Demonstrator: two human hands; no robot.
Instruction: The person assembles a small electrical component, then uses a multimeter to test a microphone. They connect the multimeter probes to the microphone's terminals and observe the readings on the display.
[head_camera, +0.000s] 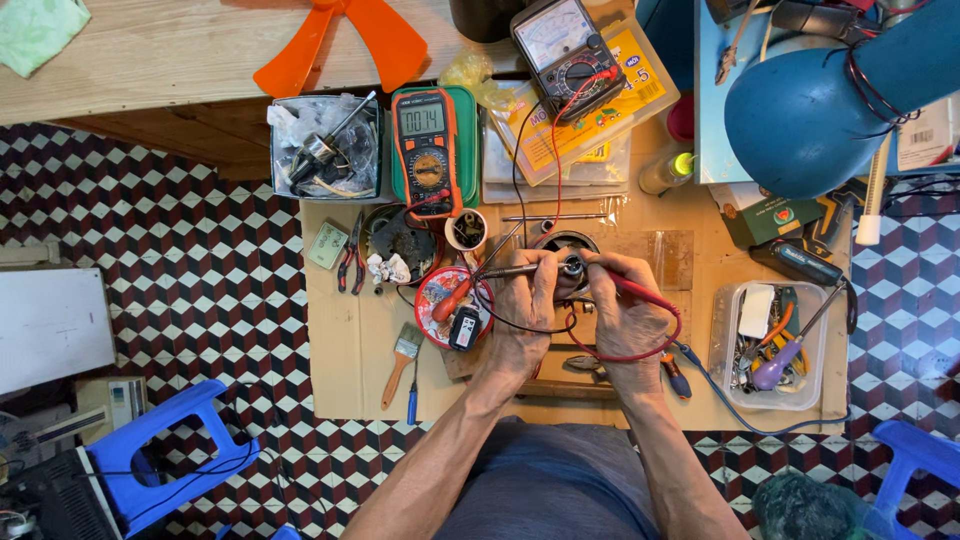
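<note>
Here, seen from my head camera, my left hand (527, 300) closes its fingers on a slim probe (500, 271) whose long axis runs left to right, its metal tip pointing right into a small round metal part (572, 264) near the middle of the cardboard-covered desk (345, 340). My right hand (625, 310) pinches a glossy red plastic probe (640, 293), tip aimed up-left at the same part, its red lead (640, 354) looping under that hand. An orange digital meter (425, 135) stands lengthwise by the far edge.
</note>
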